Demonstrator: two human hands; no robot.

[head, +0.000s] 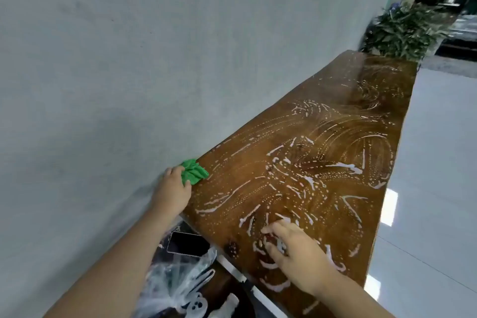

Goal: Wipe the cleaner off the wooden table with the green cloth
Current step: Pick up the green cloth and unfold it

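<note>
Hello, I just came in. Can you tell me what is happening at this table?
A person is cleaning a wooden table that stands along a grey wall. The left hand grips a bunched green cloth at the table's wall-side edge. The right hand rests flat on the wet top. White streaks and dots of cleaner cover almost the whole surface, so little looks wiped yet.

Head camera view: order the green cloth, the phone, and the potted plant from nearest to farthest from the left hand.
1. Green cloth: bunched in the left hand, at the table's wall-side edge.
2. Phone: below the table's near end, beside a plastic bag.
3. Potted plant: beyond the table's far end.
</note>
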